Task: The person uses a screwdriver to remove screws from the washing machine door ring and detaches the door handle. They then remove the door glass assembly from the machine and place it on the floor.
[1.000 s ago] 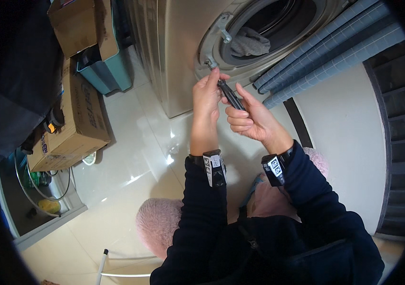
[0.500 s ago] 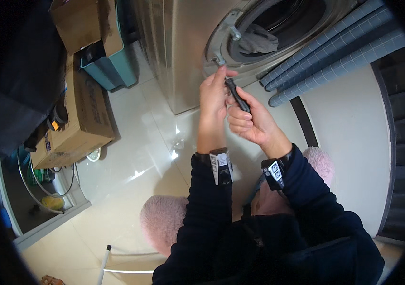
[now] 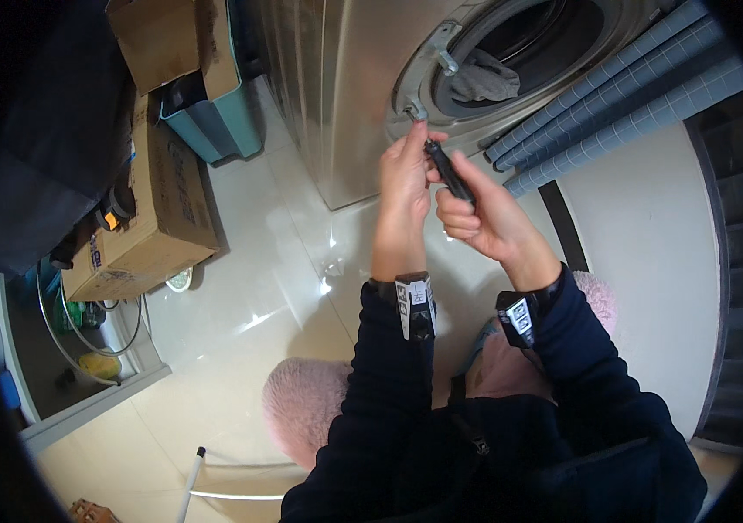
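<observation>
My right hand [image 3: 489, 213] is wrapped round the black handle of a screwdriver [image 3: 452, 174], thumb along its upper side. The front end of the tool goes in behind my left hand [image 3: 405, 174], so its shaft and tip are hidden. The fingers of my left hand are drawn together beside the lower arm of a metal hinge bracket [image 3: 447, 52], on the rim of a washing machine [image 3: 358, 96]. What those fingers pinch is too small to tell. In the round opening lies a grey cloth [image 3: 483, 78]; no door shows on the hinge.
Blue checked curtain folds [image 3: 616, 105] hang just right of the machine, beside a white panel [image 3: 642, 261]. To the left stand a cardboard box [image 3: 158, 218] and a teal bin [image 3: 214, 131]. A low drawer [image 3: 101, 397] with bottles is at far left; a white metal frame [image 3: 232, 497] lies near the bottom.
The whole view has shifted slightly, so everything appears a bit further right. Both hands stay at the hinge; the screwdriver's handle is still in my right hand.
</observation>
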`<state>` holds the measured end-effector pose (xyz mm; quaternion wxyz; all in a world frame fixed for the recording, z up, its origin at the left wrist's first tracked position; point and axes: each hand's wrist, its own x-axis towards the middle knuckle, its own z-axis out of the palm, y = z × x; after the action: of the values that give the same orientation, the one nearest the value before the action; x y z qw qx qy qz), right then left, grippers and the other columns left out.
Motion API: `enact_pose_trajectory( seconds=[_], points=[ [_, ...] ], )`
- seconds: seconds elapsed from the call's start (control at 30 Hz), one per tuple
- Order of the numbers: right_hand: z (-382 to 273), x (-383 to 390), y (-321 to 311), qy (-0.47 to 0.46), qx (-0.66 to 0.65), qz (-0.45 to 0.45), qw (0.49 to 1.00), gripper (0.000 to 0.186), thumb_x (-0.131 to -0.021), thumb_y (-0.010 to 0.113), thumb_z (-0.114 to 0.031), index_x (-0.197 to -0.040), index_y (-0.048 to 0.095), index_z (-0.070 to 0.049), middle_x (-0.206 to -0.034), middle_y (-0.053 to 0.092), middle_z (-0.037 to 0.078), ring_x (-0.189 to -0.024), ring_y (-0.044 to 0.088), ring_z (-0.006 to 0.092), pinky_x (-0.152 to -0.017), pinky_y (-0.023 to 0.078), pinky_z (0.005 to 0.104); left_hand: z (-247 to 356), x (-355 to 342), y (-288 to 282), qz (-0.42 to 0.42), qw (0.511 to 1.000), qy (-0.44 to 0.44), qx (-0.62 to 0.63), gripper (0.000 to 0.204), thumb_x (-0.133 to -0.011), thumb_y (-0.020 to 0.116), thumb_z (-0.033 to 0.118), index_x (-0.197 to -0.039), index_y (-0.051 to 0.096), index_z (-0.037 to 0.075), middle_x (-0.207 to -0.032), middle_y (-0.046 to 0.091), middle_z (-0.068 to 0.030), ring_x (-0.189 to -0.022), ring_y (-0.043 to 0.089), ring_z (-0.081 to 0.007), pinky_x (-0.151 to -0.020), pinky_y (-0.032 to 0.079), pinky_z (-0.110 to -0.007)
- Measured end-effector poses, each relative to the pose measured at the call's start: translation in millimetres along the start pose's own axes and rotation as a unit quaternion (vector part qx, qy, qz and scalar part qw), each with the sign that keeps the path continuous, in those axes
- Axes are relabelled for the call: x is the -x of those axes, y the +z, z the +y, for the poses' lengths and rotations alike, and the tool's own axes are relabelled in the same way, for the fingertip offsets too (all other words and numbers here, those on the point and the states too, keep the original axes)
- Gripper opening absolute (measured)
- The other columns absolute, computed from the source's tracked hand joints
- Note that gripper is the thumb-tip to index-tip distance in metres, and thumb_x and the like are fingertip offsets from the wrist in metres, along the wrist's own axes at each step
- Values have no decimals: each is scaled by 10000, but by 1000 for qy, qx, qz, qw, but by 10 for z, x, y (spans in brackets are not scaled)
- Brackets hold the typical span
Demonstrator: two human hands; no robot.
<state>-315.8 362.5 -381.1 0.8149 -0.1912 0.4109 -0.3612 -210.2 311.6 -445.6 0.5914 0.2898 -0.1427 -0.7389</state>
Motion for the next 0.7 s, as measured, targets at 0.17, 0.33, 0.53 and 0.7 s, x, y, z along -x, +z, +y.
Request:
enact_pose_trajectory(
  seconds=[0.17, 0.33, 0.53, 0.7],
  points=[
    [75, -158, -65, -337, 475, 169, 795, 361, -936, 533, -380, -834, 557, -35, -519, 481, 63, -427, 438, 214, -429, 354, 331, -10, -2, -6, -7, 999, -4, -38, 360, -940, 578, 338, -890, 665, -8, -577, 443, 59, -475, 370, -26, -417, 303, -203],
    [134, -95, -72, -299, 585, 268, 705, 325, -881, 617, -345, -805, 572, -32, -594, 547, 150, -519, 534, 334, -494, 416, 410, -44, -53, 5, 1, 991, 18, -132, 346, -943, 573, 339, -891, 672, 12, -582, 438, 63, -477, 379, -32, -478, 351, -192],
    [51, 2, -80, 6, -65, -15, 998, 349, -1003, 406, -404, -1017, 553, -88, -488, 267, -55, -385, 243, 66, -385, 230, 212, -92, -44, 43, 10, 999, 15, -26, 347, -927, 597, 355, -872, 649, 16, -647, 495, 29, -509, 470, -64, -473, 385, -210],
    [102, -136, -223, 27, -218, -99, 971, 375, -1010, 387, -388, -989, 545, -49, -473, 250, -48, -366, 230, 74, -370, 218, 221, -67, -32, -43, -15, 999, 2, -37, 372, -921, 604, 368, -883, 645, 0, -602, 470, 32, -491, 446, -65, -425, 335, -225]
  ],
)
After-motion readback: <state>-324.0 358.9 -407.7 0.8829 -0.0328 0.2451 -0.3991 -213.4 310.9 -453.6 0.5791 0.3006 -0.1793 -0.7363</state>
